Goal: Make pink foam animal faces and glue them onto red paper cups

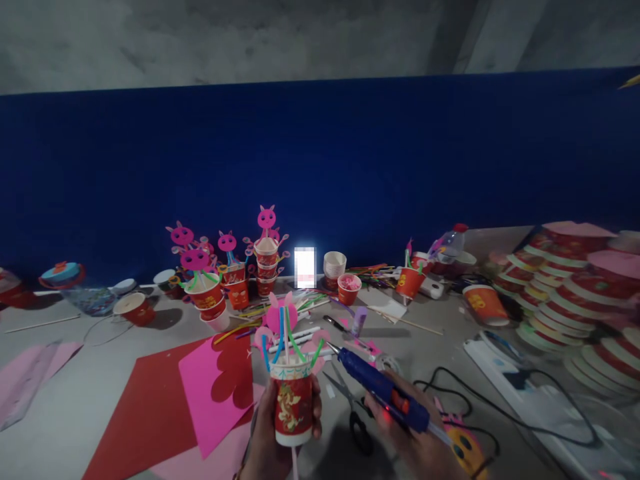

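My left hand (270, 427) is wrapped round a red paper cup (293, 410) with a gold dragon print. Blue and green pipe cleaners rise from the cup, along with a pink bunny-eared paper head (281, 315); a pale stick comes out below its base. In my right hand (400, 427) is a blue hot glue gun (383, 387), its red light lit. The nozzle points left, close to a pink piece at the end of a green pipe cleaner; I cannot tell whether they touch. Black-handled scissors (359, 427) lie on the table between my hands.
Red and pink sheets (145, 400) lie at left. Finished-looking bunny cups (205, 293) stand behind them. A purple glue stick (359, 321) is upright mid-table. Stacked cups and plates (565, 287) crowd the right, near a white power strip (505, 380) and black cable (530, 425).
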The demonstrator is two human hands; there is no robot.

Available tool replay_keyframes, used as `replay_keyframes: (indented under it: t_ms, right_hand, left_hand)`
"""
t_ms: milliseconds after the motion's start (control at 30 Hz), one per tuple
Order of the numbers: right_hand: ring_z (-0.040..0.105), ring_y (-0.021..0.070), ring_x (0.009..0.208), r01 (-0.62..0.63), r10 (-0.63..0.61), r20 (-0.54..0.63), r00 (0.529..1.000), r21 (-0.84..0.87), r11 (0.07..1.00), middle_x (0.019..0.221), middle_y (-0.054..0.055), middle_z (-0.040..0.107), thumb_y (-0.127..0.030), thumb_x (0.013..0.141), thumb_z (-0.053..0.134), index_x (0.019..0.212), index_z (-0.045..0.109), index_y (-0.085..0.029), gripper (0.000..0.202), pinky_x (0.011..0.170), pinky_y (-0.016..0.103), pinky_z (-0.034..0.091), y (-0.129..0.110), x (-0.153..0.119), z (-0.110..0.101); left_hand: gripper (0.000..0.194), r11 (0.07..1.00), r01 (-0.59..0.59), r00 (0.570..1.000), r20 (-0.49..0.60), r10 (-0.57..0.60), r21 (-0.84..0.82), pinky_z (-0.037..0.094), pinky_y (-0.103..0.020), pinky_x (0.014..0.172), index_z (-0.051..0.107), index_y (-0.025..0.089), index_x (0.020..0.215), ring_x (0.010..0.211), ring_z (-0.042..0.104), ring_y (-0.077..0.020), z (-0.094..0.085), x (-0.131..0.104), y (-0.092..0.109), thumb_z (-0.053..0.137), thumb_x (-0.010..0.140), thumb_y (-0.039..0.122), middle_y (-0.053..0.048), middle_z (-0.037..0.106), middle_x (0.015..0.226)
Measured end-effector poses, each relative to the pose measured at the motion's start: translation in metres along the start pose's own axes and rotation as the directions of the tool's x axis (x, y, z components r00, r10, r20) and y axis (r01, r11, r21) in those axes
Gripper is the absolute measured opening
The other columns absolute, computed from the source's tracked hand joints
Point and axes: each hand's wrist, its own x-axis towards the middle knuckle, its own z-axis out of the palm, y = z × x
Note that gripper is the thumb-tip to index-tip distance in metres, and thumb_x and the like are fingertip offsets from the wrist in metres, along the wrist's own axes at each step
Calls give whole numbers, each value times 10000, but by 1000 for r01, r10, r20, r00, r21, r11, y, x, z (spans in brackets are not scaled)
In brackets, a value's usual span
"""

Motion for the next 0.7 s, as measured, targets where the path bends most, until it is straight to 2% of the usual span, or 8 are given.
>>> replay_keyframes:
  t_ms: [233, 367, 500, 700]
  right_hand:
    - [746, 305, 909, 1, -1, 99, 995, 4, 1000, 1007, 118, 775, -522, 902, 585, 1117, 696, -215, 391, 798, 413, 629, -1, 2, -1]
    - [754, 303, 871, 39, -38, 52, 998, -19, 999, 1008, 121, 778, -537, 910, 568, 1114, 697, -219, 399, 777, 414, 634, -4, 6, -1]
    - [756, 300, 855, 25, -24, 27, 999, -23, 999, 973, 117, 781, -539, 891, 591, 1083, 707, -215, 394, 769, 394, 637, -8, 9, 0]
    - [754, 290, 849, 13, -12, 36, 999, -37, 999, 972, 121, 779, -558, 903, 555, 1056, 723, -212, 414, 763, 365, 635, -8, 9, 1]
  left_hand:
    - [470, 1000, -19, 1000, 19, 19, -7, 502, -253, 532, 724, 92, 1008, 673, 650, -189, 3, -1, 1, 546, 919, 519, -146, 722, 908]
    - [446, 1000, -27, 1000, 3, 27, 12, 519, -270, 558, 719, 101, 993, 674, 658, -192, 2, -1, 1, 538, 927, 503, -140, 718, 909]
    - [449, 1000, -27, 1000, -10, 27, 16, 537, -293, 597, 719, 102, 983, 698, 668, -204, 2, -1, 0, 526, 933, 505, -142, 718, 924]
    - [451, 1000, -11, 1000, -26, 11, -4, 540, -303, 622, 706, 116, 1039, 736, 674, -219, 1, -2, 0, 517, 937, 513, -142, 721, 934]
